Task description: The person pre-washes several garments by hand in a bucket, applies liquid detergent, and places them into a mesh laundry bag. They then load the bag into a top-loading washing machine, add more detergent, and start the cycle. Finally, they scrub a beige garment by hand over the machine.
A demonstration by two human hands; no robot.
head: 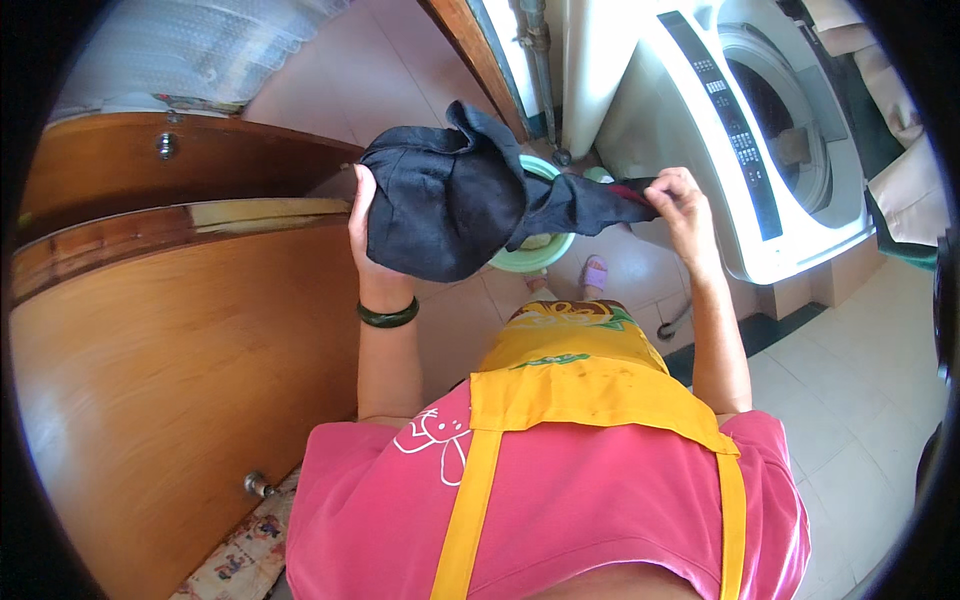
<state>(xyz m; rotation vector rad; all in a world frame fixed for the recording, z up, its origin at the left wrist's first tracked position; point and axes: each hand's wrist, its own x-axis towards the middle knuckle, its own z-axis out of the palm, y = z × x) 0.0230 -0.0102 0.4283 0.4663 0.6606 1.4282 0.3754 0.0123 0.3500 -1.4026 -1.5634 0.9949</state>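
Note:
A black cloth garment (450,199) is stretched in the air between my two hands, with a patch of dark red showing near its right end. My left hand (364,232) holds the wide, rounded part, thumb up at its edge; most of the fingers are hidden behind the cloth. The narrow, gathered end is pinched between the thumb and fingers of my right hand (681,206). Below the garment, partly covered by it, a light green plastic basin (531,259) shows; what lies in it is mostly hidden.
At the right stands a white top-loading washing machine (667,142), with something pale visible inside its drum. A wooden door (187,322) and another wooden panel (187,161) are at the left. White pipes and a grey pipe (536,45) rise beyond the basin. A hose end (666,331) lies on the floor.

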